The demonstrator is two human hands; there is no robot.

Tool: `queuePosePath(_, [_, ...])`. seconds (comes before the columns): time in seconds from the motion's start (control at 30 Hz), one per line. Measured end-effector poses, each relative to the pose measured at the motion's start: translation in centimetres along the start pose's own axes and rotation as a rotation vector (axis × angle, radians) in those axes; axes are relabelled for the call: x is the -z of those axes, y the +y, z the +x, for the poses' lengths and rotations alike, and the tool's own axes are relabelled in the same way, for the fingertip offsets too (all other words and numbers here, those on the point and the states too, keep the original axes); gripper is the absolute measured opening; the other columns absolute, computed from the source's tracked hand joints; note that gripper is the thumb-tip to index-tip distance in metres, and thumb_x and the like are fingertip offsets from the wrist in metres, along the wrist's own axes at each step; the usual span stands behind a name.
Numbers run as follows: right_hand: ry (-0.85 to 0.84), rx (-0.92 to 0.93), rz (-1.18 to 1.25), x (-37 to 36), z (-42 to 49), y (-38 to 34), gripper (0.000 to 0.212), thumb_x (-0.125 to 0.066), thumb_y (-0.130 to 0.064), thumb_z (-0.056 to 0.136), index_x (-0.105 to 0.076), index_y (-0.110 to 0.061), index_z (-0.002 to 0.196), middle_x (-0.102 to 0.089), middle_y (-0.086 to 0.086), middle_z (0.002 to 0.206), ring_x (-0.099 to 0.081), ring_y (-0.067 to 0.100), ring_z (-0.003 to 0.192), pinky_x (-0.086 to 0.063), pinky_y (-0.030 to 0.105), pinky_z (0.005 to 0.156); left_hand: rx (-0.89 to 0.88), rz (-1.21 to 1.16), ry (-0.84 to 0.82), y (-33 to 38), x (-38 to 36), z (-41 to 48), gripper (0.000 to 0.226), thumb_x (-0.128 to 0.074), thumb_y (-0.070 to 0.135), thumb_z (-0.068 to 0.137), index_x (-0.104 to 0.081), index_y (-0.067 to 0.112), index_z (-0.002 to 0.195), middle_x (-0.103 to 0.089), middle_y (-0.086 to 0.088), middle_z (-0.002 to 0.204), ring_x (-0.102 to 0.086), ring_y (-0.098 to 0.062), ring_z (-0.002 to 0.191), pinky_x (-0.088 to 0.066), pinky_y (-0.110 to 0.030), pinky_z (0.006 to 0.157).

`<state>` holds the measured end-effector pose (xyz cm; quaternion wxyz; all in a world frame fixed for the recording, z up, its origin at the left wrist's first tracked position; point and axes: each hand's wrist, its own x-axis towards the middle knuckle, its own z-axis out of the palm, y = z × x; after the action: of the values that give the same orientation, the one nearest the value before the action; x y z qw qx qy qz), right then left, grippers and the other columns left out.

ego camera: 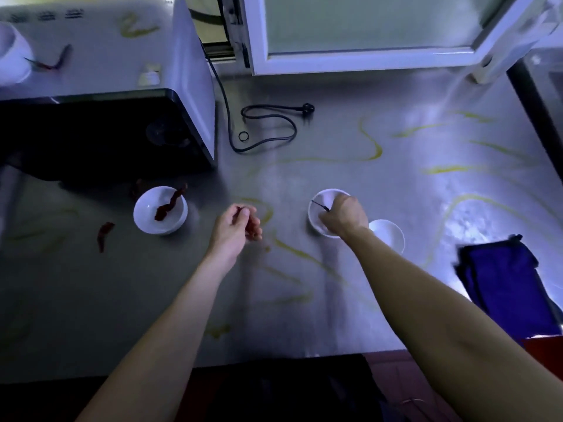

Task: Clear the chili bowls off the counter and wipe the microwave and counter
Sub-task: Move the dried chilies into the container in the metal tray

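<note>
- Bowls of chili sit on the steel counter (304, 315); the right hand (344, 217) reaches into the middle bowl (316, 202), fingers pinched on a thin dark chili stem (320, 205) that points up-left inside it.
- Left hand (236, 223) hovers over the counter between two bowls, fingers curled around a red chili (252, 231) that shows at the fingertips.
- A third bowl (388, 234) sits just right of the middle one, partly hidden by the right wrist; whether the two touch cannot be told.
- Left bowl (160, 210) stands in front of the microwave (106, 123) with a long dried chili (170, 204) draped over its far rim.
- A loose chili (105, 234) lies on the counter just left of that bowl.
- On the microwave's white top lie another chili (50, 62), a yellowish smear (137, 28) and a white cup (13, 56) at the left edge.
- Yellow streaks (370, 144) wind across much of the counter.
- A black cord (268, 126) with its plug lies coiled right of the microwave.
- A folded blue cloth (505, 287) rests near the counter's right front edge, well apart from the bowls.
- A white window frame (365, 60) runs along the back.
</note>
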<state>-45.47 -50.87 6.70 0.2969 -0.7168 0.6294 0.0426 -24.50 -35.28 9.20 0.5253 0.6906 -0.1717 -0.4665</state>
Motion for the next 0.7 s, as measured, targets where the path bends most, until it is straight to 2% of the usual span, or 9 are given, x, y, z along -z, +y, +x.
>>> queuePosePath(0.07, [0.031, -0.03, 0.088, 0.0, -0.6, -0.4, 0.031, -0.064, -0.03, 0.086, -0.054, -0.01, 0.064, -0.057, 0.007, 0.062, -0.052, 0.028, 0.062, -0.04, 0.033, 0.057, 0.03, -0.018, -0.029, 0.0, 0.9, 0.8, 0.03, -0.038, 0.007, 0.117, -0.062, 0.011, 0.1, -0.054, -0.006, 0.077, -0.048, -0.011, 0.052, -0.043, -0.022, 0.045])
queuePosePath(0.13, [0.094, -0.056, 0.281, 0.8, -2.1, -1.6, 0.031, -0.061, -0.034, 0.077, -0.059, -0.006, 0.064, -0.058, 0.005, 0.054, -0.051, 0.025, 0.052, -0.042, 0.033, 0.055, 0.042, -0.046, -0.09, 0.3, 1.2, 1.4, 0.03, -0.037, 0.008, 0.118, -0.062, 0.01, 0.1, -0.045, -0.003, 0.073, -0.035, -0.007, 0.047, -0.029, -0.02, 0.044])
queuePosePath(0.2, [0.11, -0.046, 0.455, 2.0, -4.2, -3.7, 0.024, -0.062, -0.035, 0.076, -0.065, -0.011, 0.076, -0.073, 0.003, 0.064, -0.066, 0.026, 0.054, -0.052, 0.032, 0.056, 0.048, -0.033, -0.14, 0.7, 1.2, 2.0, 0.028, -0.04, 0.013, 0.118, -0.062, 0.009, 0.102, -0.039, 0.0, 0.071, -0.027, -0.005, 0.045, -0.023, -0.019, 0.043])
queuePosePath(0.27, [-0.003, 0.029, 0.544, 2.6, -6.1, -5.9, 0.012, -0.064, -0.023, 0.086, -0.068, -0.011, 0.086, -0.079, 0.003, 0.072, -0.07, 0.025, 0.052, -0.053, 0.029, 0.049, 0.049, 0.025, -0.173, 1.0, 1.1, 2.2, 0.026, -0.046, 0.021, 0.117, -0.065, 0.01, 0.106, -0.037, 0.003, 0.07, -0.028, -0.007, 0.047, -0.025, -0.02, 0.043])
queuePosePath(0.33, [-0.102, 0.144, 0.544, 2.8, -7.2, -7.7, 0.008, -0.067, -0.016, 0.091, -0.073, -0.01, 0.089, -0.079, 0.002, 0.073, -0.071, 0.024, 0.053, -0.053, 0.031, 0.049, 0.028, 0.127, -0.205, 1.3, 1.0, 2.3, 0.027, -0.049, 0.027, 0.116, -0.07, 0.011, 0.109, -0.038, 0.008, 0.065, -0.031, -0.008, 0.048, -0.03, -0.022, 0.044])
queuePosePath(0.4, [-0.145, 0.239, 0.487, 2.6, -7.6, -9.1, 0.009, -0.074, -0.02, 0.092, -0.079, -0.017, 0.086, -0.077, 0.003, 0.069, -0.069, 0.019, 0.054, -0.052, 0.03, 0.051, -0.011, 0.22, -0.233, 1.7, 1.3, 1.9, 0.029, -0.049, 0.029, 0.116, -0.074, 0.015, 0.108, -0.043, 0.009, 0.063, -0.035, -0.008, 0.045, -0.032, -0.023, 0.046])
queuePosePath(0.47, [-0.206, 0.311, 0.435, 2.0, -7.9, -10.2, 0.011, -0.073, -0.019, 0.096, -0.082, -0.019, 0.091, -0.076, 0.005, 0.068, -0.065, 0.013, 0.054, -0.054, 0.028, 0.054, -0.048, 0.289, -0.22, 2.2, 2.0, 1.0, 0.03, -0.048, 0.028, 0.116, -0.075, 0.023, 0.103, -0.055, 0.005, 0.073, -0.039, -0.007, 0.045, -0.033, -0.024, 0.045])
queuePosePath(0.57, [-0.258, 0.41, 0.363, 0.8, -8.6, -12.1, 0.019, -0.064, -0.01, 0.1, -0.083, -0.013, 0.102, -0.078, 0.007, 0.073, -0.066, 0.012, 0.058, -0.061, 0.039, 0.068, -0.075, 0.386, -0.157, 2.6, 4.2, -1.0, 0.031, -0.046, 0.033, 0.116, -0.074, 0.031, 0.103, -0.072, 0.006, 0.089, -0.044, -0.004, 0.049, -0.035, -0.022, 0.046])
queuePosePath(0.7, [-0.187, 0.528, 0.3, -1.1, -10.1, -14.6, 0.015, -0.068, -0.012, 0.096, -0.083, -0.012, 0.094, -0.076, 0.007, 0.071, -0.065, 0.011, 0.055, -0.059, 0.032, 0.054, -0.055, 0.435, -0.128, 2.1, 7.8, -2.9, 0.033, -0.045, 0.04, 0.115, -0.072, 0.027, 0.1, -0.078, 0.005, 0.09, -0.042, -0.008, 0.053, -0.033, -0.025, 0.049])
